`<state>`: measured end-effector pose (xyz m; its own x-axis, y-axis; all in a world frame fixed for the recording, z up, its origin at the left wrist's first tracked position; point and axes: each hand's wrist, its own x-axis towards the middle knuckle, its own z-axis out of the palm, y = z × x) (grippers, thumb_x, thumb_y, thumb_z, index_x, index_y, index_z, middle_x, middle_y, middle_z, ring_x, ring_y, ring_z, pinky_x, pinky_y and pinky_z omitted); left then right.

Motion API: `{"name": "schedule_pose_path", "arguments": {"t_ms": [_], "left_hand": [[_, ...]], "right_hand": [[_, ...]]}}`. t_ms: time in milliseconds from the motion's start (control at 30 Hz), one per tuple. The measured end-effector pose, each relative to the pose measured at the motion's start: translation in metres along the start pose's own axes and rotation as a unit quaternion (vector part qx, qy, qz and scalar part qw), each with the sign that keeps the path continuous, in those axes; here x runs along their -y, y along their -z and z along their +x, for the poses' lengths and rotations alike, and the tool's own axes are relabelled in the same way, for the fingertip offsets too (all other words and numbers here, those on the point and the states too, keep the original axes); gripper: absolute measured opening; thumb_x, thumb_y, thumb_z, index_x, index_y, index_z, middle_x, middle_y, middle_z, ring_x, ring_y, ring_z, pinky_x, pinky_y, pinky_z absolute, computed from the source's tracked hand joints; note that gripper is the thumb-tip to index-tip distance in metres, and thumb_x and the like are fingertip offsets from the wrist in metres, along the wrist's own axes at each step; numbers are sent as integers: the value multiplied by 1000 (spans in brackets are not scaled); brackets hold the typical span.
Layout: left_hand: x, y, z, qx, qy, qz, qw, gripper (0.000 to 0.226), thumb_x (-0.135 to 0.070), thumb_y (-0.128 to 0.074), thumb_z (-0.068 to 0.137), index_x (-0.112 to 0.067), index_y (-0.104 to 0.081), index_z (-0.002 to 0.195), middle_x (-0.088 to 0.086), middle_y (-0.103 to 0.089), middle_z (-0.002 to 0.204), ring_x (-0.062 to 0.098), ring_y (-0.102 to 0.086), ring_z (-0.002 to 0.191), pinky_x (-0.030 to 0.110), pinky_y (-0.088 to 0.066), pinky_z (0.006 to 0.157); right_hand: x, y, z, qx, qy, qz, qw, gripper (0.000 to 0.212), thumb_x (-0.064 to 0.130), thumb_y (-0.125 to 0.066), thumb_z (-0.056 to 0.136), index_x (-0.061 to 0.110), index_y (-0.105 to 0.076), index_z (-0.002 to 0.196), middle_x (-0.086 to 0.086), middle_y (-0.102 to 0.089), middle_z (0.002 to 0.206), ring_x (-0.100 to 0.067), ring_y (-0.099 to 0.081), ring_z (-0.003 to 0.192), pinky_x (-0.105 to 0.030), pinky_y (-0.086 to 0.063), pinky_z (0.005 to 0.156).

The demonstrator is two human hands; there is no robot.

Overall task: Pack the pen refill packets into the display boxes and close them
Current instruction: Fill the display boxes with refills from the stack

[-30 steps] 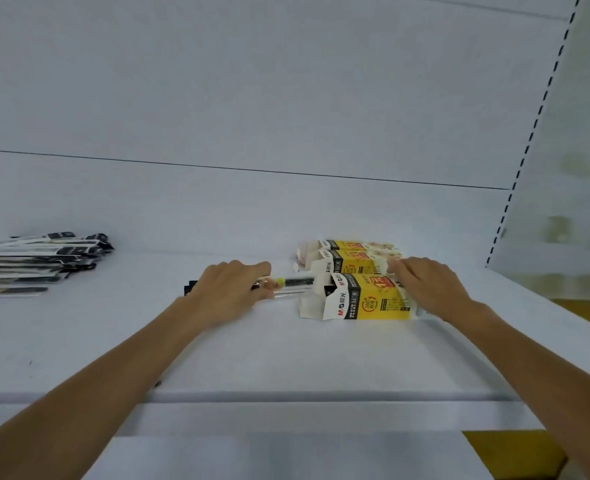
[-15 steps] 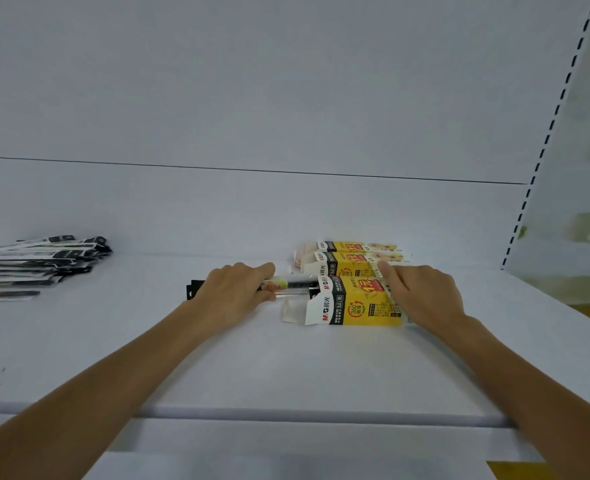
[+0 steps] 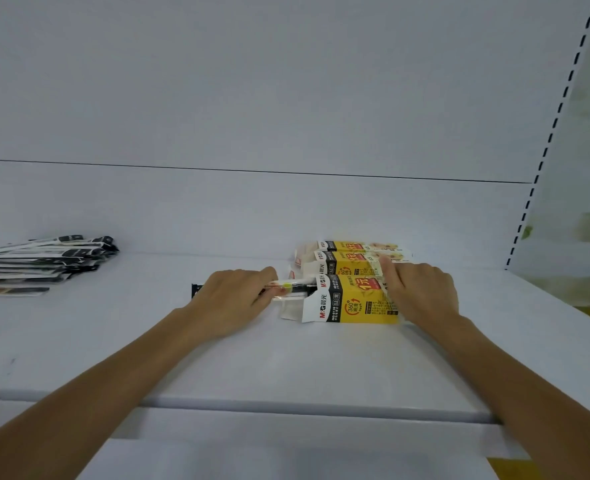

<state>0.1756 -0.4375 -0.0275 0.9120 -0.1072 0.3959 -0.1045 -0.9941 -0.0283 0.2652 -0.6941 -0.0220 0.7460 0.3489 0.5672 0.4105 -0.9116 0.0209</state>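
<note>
Head view: L hand [image 3: 231,301] is curled round 1 pen refill packet [image 3: 288,287], thumb on top, holding it flat & lengthwise. The packet's black tail pokes out behind the hand on the left, and its front end sits in the open left mouth of the front box [image 3: 352,304]. That box, yellow w/ a black-and-white band, lies on its side on the white shelf [image 3: 286,368], end flaps open toward the L hand. R hand [image 3: 423,294] lies over the box's right end, index finger straight & pointing back over the 2nd box [image 3: 345,268]. Its thumb is hidden, so can't tell if it grips or just presses. The 2nd box lies right behind the front one, w/ the 3rd box [image 3: 352,245] behind that, all close together. Far left, well apart from the boxes, a stack of packets [image 3: 40,263] lies on the same shelf. A slotted upright [image 3: 549,133] stands at the right.
</note>
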Motion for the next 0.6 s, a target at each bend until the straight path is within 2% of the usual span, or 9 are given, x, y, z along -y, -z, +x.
{"name": "schedule_pose_path", "arguments": {"t_ms": [100,167,200,267,333,433,533,600], "left_hand": [[-5,-1,6,23,-3,2,1000,17,-31,-31,101,-19,-43,104,-5,-61,95,23,-49,81,30,-28,65],[-10,-1,9,38,-26,-24,999,15,-28,-35,100,-19,-46,105,-6,-64,98,21,-51,84,30,-30,66],[-13,-1,10,39,-30,-43,998,17,-28,-35,100,-19,-48,105,-5,-66,98,21,-54,86,31,-33,67],[-17,-3,12,35,-16,-91,995,19,-30,-36,99,-19,-51,105,-2,-69,100,22,-58,91,32,-39,72],[-22,-7,15,23,1,-132,991,19,-25,-40,98,-17,-52,109,0,-70,102,24,-59,93,34,-44,77],[-36,-16,23,12,19,-114,993,21,-19,-40,97,-10,-50,113,8,-68,103,31,-58,92,36,-41,75],[-42,-19,29,28,23,-132,991,18,-11,-43,93,-7,-49,110,12,-64,100,30,-57,90,33,-40,72],[-40,-16,29,29,15,-198,980,16,-6,-41,93,-8,-51,105,8,-61,89,20,-52,73,19,-39,60]], "right_hand": [[0,-3,0,-3,-5,-7,1000,37,33,-22,101,21,-53,85,-4,-65,78,-25,-57,67,-30,-45,61],[-1,-6,1,2,-23,12,1000,46,38,-21,100,15,-49,72,-4,-65,72,-24,-57,64,-30,-42,59],[-2,-7,2,6,-29,18,999,48,39,-21,100,14,-51,72,-3,-62,69,-23,-57,63,-29,-40,56],[-2,-9,3,-2,-9,-17,1000,42,36,-19,100,16,-54,86,2,-54,67,-19,-50,60,-25,-29,47],[-1,-8,3,-11,-7,-24,1000,40,33,-17,100,18,-55,96,4,-48,65,-18,-47,59,-23,-21,44],[2,-7,3,-5,3,-38,999,42,35,-18,100,19,-56,98,2,-53,67,-20,-50,61,-25,-29,48],[5,-6,3,11,-23,-11,1000,54,43,-18,99,15,-56,72,3,-48,57,-20,-50,58,-27,-33,52],[6,-7,3,7,-34,19,999,56,45,-19,99,16,-49,61,2,-47,55,-21,-51,57,-28,-35,55]]}}
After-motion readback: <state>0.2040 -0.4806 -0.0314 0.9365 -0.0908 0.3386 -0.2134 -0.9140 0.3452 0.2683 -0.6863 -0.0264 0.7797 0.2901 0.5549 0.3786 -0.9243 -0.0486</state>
